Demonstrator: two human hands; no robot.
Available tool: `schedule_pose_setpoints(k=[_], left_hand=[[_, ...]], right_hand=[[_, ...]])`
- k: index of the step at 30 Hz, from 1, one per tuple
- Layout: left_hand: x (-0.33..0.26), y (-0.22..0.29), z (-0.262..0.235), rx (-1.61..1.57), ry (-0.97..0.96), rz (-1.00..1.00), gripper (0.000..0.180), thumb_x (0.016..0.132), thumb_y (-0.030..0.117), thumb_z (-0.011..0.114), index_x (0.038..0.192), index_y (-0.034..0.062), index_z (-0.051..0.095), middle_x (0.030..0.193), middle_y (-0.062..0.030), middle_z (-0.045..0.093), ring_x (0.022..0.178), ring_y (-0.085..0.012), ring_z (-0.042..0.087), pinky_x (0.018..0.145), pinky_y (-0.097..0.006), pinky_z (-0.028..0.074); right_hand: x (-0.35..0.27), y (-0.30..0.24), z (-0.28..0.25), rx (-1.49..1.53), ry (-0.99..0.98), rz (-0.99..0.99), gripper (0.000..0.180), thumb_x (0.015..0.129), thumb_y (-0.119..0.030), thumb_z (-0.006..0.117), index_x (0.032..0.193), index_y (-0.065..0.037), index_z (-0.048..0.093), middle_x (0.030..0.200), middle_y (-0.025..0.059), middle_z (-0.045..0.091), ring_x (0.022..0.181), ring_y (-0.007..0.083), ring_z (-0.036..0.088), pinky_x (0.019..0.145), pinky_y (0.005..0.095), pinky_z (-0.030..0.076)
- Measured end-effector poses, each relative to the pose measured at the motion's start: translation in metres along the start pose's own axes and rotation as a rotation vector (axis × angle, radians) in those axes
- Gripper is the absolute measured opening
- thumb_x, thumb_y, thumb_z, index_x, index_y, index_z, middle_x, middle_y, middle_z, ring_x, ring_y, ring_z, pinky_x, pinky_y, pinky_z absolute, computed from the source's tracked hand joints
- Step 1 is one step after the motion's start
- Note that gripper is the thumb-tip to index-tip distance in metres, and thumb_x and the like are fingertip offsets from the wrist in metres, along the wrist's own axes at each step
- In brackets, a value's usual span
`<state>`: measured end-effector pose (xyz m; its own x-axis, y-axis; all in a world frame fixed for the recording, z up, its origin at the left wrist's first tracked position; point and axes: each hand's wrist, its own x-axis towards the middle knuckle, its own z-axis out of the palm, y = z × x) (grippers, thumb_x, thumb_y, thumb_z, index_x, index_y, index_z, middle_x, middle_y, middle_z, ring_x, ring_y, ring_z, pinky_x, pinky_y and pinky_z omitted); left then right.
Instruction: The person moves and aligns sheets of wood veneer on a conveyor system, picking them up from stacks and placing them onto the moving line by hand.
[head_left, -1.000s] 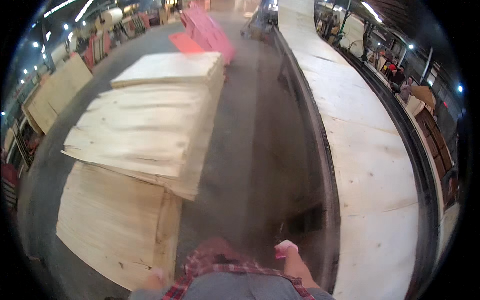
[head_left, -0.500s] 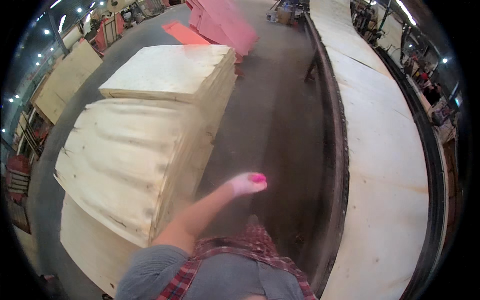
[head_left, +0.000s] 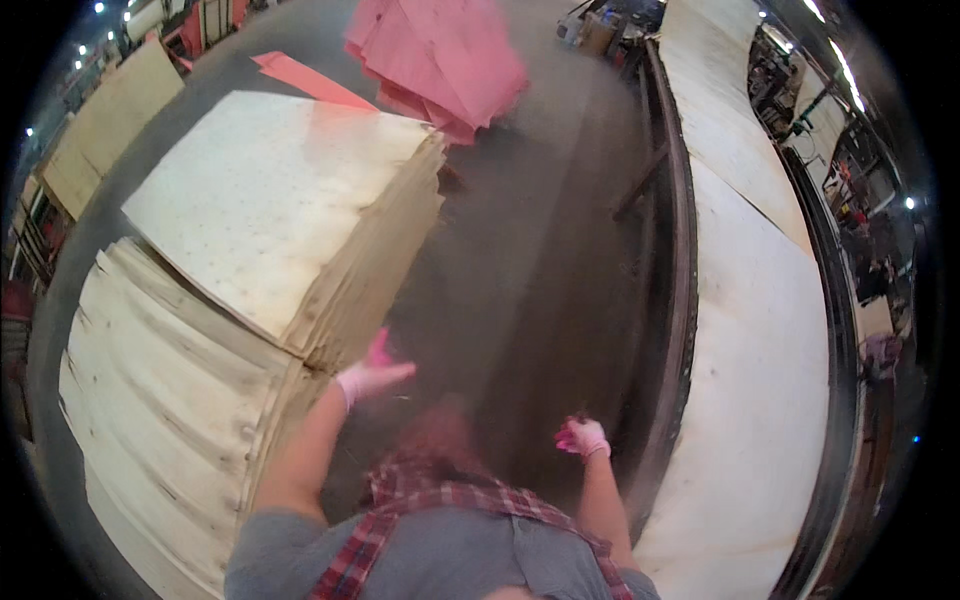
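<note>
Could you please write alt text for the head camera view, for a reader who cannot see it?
A person's gloved left hand reaches, open and empty, toward the corner of a plywood stack; the gloved right hand hangs near a long sheet-covered conveyor. Pink sheets lie beyond, on a grey floor.

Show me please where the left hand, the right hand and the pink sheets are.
left hand (head_left: 372, 375), head view, on the gloved palm.
right hand (head_left: 582, 437), head view, on the back of the pink glove.
pink sheets (head_left: 440, 60), head view, on the top sheet's middle.
</note>
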<state>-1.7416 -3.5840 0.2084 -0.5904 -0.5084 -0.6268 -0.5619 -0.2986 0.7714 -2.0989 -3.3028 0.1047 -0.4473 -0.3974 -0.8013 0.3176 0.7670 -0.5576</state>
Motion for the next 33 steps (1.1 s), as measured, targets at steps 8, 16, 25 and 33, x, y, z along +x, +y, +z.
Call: schedule_pose_setpoints(k=[8, 16, 25, 33], left_hand=[[0.228, 0.285, -0.104, -0.003, 0.037, 0.099, 0.101, 0.069, 0.046, 0.072, 0.142, 0.0147, 0.009, 0.13, -0.0132, 0.041, 0.118, -0.0205, 0.041, 0.095, -0.035, 0.036], [0.537, 0.46, -0.223, -0.514, 0.292, 0.272, 0.092, 0.071, 0.043, 0.072, 0.139, 0.005, 0.024, 0.138, -0.0116, 0.035, 0.128, -0.0214, 0.03, 0.102, -0.035, 0.025], [0.791, 0.562, -0.421, -0.842, 0.446, 0.188, 0.082, 0.076, 0.038, 0.064, 0.138, 0.0034, 0.023, 0.14, -0.014, 0.029, 0.13, -0.0257, 0.025, 0.104, -0.04, 0.022], [1.122, 0.605, -0.604, -1.399, 0.482, 0.407, 0.074, 0.081, 0.033, 0.057, 0.138, 0.002, 0.022, 0.142, -0.0161, 0.023, 0.131, -0.0295, 0.02, 0.106, -0.045, 0.019]], right_hand=[[0.087, -0.018, -0.064, -0.486, 0.043, 0.256, 0.03, 0.079, -0.03, 0.054, 0.076, -0.002, 0.062, 0.067, 0.0103, 0.064, 0.056, 0.0197, 0.062, 0.051, 0.0338, 0.049], [0.295, -0.275, -0.135, -0.352, 0.183, 0.155, 0.026, 0.08, -0.028, 0.057, 0.088, -0.003, 0.057, 0.071, 0.0104, 0.063, 0.056, 0.0201, 0.061, 0.048, 0.0337, 0.049], [0.485, -0.837, -0.14, -0.142, 0.069, -0.289, 0.021, 0.085, -0.022, 0.056, 0.096, -0.005, 0.055, 0.074, 0.0064, 0.063, 0.051, 0.015, 0.06, 0.045, 0.0254, 0.046], [0.704, -1.065, -0.095, -0.304, 0.062, -0.073, 0.015, 0.086, -0.014, 0.05, 0.096, -0.003, 0.056, 0.077, 0.0113, 0.064, 0.056, 0.0206, 0.062, 0.046, 0.0316, 0.05]])
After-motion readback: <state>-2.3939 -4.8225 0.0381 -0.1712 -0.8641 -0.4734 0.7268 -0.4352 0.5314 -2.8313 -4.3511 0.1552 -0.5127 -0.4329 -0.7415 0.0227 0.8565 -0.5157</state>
